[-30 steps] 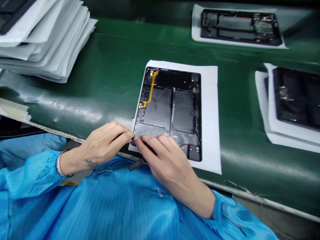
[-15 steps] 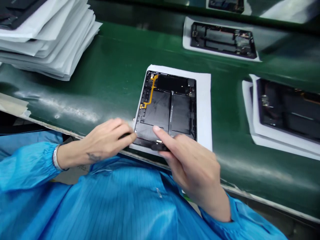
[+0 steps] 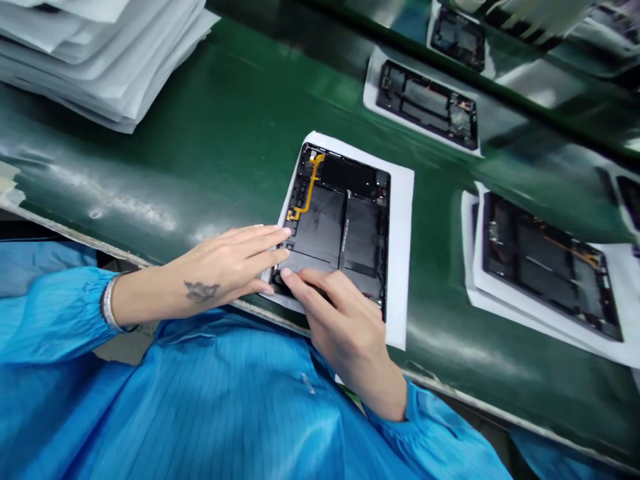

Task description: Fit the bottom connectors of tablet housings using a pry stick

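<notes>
An opened black tablet-like device [image 3: 325, 227] lies on a white sheet [image 3: 400, 260] near the table's front edge. A yellow-orange flex cable [image 3: 311, 190] runs down its upper left side. My left hand [image 3: 225, 263] rests flat at the device's lower left edge, fingers extended and slightly apart, with nothing in them. Over the lower left corner, my right hand [image 3: 345, 313] has its fingers bent close together, thumb or index tip touching the device near the left fingertips. Whatever those fingers hold, if anything, is hidden.
A tall stack of white sheets [image 3: 105, 60] stands at the back left of the green table [image 3: 240, 113]. Two similar devices lie on white sheets, one at the back [image 3: 427, 103] and one at the right [image 3: 545, 267]. Another sits behind the dark ledge [image 3: 457, 40].
The camera view has tilted and shifted. My left hand has straightened its fingers over the device's left edge. My right hand has moved left to the lower left corner.
</notes>
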`<act>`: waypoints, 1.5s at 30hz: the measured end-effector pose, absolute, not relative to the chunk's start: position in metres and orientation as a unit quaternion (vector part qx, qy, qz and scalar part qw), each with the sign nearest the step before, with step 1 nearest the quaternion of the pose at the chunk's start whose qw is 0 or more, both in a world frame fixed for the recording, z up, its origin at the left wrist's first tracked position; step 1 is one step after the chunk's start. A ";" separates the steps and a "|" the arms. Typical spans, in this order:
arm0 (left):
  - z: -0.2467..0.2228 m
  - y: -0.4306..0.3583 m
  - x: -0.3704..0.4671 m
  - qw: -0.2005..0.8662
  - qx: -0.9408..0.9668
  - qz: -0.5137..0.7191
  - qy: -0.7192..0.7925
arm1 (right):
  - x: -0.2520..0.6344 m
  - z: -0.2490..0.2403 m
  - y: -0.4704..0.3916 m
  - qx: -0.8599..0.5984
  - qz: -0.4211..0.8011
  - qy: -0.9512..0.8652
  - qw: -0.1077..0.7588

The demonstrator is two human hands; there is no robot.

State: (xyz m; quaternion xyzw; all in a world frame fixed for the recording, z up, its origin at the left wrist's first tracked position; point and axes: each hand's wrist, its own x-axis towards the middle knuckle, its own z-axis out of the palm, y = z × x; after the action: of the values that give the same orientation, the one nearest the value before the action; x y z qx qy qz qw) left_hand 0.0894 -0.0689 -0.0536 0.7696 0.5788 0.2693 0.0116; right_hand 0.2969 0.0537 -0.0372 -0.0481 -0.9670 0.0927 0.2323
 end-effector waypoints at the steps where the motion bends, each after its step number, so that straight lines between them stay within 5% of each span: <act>1: -0.053 -0.069 0.090 0.009 0.770 0.270 0.579 | 0.297 -0.038 0.054 -0.044 0.090 -0.968 0.229; 12: -0.045 -0.068 0.090 -0.012 0.778 0.258 0.572 | 0.287 -0.006 0.050 0.059 -0.105 -0.980 0.156; 28: -0.048 -0.068 0.088 -0.008 0.788 0.234 0.569 | 0.283 -0.007 0.056 0.087 -0.114 -0.979 0.143; 33: -0.049 -0.073 0.083 -0.015 0.774 0.213 0.596 | 0.298 -0.015 0.060 -0.030 -0.046 -0.964 0.259; 37: -0.042 -0.078 0.083 -0.068 0.767 0.224 0.598 | 0.316 -0.016 0.052 -0.196 0.157 -0.879 0.406; 45: -0.038 -0.078 0.092 -0.104 0.823 0.224 0.512 | 0.319 -0.032 0.035 -0.067 0.251 -0.891 0.373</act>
State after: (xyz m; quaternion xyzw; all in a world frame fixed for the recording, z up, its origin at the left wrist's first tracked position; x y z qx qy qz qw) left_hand 0.0918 -0.0778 -0.0381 0.8230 0.5115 0.2241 -0.1044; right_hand 0.3193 0.0352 -0.0319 -0.0668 -0.8910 0.2508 0.3726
